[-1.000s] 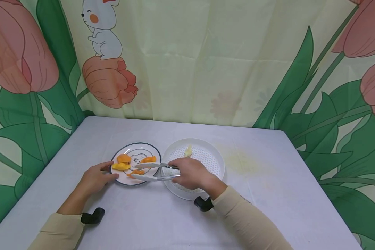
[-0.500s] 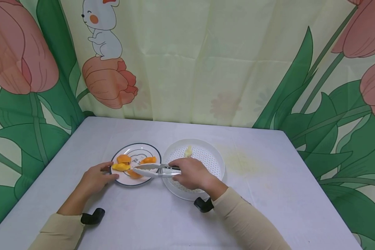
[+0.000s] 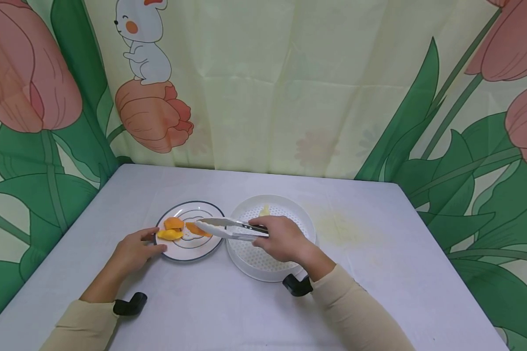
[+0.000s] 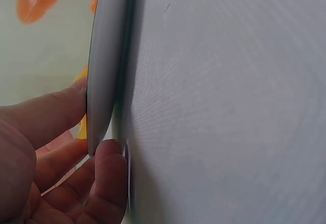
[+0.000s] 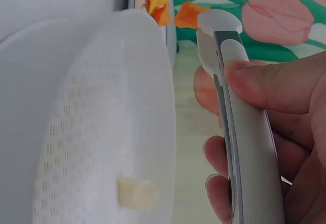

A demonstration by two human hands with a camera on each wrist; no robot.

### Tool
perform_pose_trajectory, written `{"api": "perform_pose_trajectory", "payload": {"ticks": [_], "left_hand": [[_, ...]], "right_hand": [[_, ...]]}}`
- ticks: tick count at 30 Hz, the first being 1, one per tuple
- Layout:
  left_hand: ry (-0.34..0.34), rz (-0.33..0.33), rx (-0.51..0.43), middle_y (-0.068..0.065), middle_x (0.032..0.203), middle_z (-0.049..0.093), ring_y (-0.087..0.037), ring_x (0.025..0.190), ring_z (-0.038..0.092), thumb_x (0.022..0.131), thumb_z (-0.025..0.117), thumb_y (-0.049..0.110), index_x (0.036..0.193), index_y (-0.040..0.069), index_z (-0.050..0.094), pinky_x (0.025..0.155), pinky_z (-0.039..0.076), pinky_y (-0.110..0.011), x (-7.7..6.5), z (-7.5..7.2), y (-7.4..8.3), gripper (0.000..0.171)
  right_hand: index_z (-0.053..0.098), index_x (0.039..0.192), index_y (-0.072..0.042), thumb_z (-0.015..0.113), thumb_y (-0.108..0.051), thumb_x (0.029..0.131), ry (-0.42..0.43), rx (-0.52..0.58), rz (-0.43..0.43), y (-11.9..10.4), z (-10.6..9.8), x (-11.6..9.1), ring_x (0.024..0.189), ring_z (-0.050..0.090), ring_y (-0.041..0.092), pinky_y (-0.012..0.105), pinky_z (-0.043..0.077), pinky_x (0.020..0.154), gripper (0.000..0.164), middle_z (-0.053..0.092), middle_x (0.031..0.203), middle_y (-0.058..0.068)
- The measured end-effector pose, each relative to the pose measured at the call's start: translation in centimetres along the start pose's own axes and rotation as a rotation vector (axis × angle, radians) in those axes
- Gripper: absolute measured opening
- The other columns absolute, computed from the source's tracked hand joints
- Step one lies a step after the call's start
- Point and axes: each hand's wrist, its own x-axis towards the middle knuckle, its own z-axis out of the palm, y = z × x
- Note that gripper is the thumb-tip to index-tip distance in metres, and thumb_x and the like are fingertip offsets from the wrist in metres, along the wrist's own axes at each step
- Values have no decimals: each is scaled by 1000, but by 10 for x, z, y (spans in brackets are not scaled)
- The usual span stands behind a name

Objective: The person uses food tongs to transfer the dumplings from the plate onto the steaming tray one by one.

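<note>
Head view: got tongs (image 3: 217, 231) in the right hand (image 3: 285, 239), fingers curled round them, with an orange piece (image 3: 196, 229) at the tips over the right side of the plate (image 3: 195, 251). Got the left hand (image 3: 133, 251) on the plate's left edge, near an orange chunk (image 3: 173, 223) and a yellow piece (image 3: 170, 235). Squeeze just enough; probably soft and slippery. Stay high enough to miss the plate's rim. Hard to make out: a pale piece (image 3: 265, 211) in the white perforated tray (image 3: 265, 274), half covered by the right hand.

Left wrist view: pinching the plate's edge from both faces with the fingers. Good for stopping slides; just avoid tilting. Can't see most of the plate, cut off up top, only blurry orange and yellow past the edge.

Right wrist view: gripping the tongs with thumb on one side, fingers on the other. See the orange piece poking past the tips. Can't tell the depth of the bite, so no jerky moves. No view of the tongs' back end, cut off at the bottom.
</note>
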Motion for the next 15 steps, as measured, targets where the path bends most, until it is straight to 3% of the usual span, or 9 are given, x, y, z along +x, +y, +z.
{"api": "perform_pose_trajectory", "payload": {"ticks": [15], "left_hand": [[6, 2, -9, -36, 148, 35, -55, 134, 30, 91, 73, 34, 152, 0, 37, 104, 37, -65, 2, 2, -3, 79]], "right_hand": [[67, 131, -14, 74, -20, 89, 70, 26, 127, 26, -22, -14, 92, 60, 21, 36, 49, 77, 43, 69, 121, 5]]}}
